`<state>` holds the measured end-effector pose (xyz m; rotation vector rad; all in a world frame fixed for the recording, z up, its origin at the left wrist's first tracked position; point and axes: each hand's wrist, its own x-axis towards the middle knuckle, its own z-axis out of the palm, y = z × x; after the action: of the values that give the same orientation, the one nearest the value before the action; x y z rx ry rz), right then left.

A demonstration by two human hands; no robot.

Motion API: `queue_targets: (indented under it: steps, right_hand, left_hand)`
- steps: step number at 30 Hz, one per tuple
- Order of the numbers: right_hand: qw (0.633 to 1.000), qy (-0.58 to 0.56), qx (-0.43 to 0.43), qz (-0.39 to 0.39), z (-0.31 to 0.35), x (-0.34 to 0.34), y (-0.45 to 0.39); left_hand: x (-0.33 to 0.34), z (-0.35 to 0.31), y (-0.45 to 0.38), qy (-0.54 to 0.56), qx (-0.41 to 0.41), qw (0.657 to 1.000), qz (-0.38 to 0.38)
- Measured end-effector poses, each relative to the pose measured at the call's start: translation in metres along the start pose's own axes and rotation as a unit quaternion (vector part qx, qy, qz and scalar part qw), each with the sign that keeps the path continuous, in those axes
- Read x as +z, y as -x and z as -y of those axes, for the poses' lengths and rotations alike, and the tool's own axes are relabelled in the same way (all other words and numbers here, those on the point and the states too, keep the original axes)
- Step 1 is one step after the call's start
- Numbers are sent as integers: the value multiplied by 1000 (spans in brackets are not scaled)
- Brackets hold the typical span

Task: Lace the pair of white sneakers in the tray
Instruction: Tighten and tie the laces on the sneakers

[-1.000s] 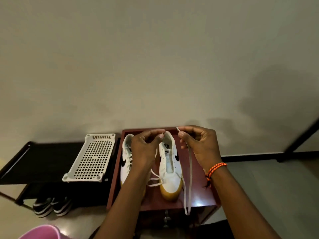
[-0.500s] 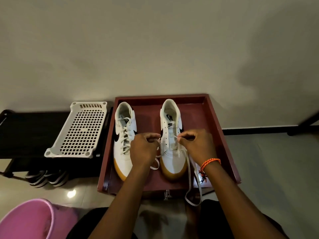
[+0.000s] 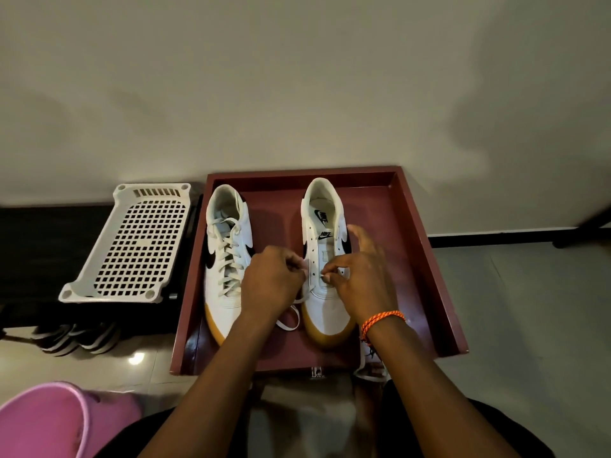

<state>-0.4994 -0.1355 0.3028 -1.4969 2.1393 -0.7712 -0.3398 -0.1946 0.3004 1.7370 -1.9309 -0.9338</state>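
A dark red, square-walled wooden tray [image 3: 429,226] holds a pair of white leather sneakers with black swooshes and tan toe soles; the left sneaker [image 3: 228,252] is fully laced; the right sneaker [image 3: 325,246] has open eyelets up its tongue. The left hand [image 3: 271,282] pinches the flat white lace [image 3: 291,320] at the right sneaker's left eyelet row; the right hand [image 3: 363,279], orange braided cord at its wrist, pinches at the right row.

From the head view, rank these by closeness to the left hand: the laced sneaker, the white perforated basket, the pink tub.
Measured from the left hand:
1. Laced sneaker, just to the hand's left in the tray; the hand overlaps its edge in the picture.
2. White perforated basket, farther left, outside the tray on the dark shelf.
3. Pink tub, at the lower left corner on the floor.
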Motion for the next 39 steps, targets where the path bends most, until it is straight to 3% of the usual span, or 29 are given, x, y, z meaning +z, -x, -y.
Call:
queue_targets:
  steps: [10,17,24,29,35,39]
  right_hand:
    - [995,-79,61,13,2,6,0]
    - [999,-51,16,-2,1,19,1]
    - [993,108,-39,28,10,0,2]
    - [996,67,-23,61,11,5,2]
    - [974,200,-62,87,5,5,4]
    - [974,196,-83,83,2,-3,0]
  left_hand:
    - [-4,2,3,51,15,998,42]
    - [-4,4,2,52,17,998,35]
    - [-5,4,0,16,40,998,41]
    - [-4,5,1,2,45,999,19]
    - [-5,1,3,11,73,997,19]
    - [-8,2,1,75,38,995,45]
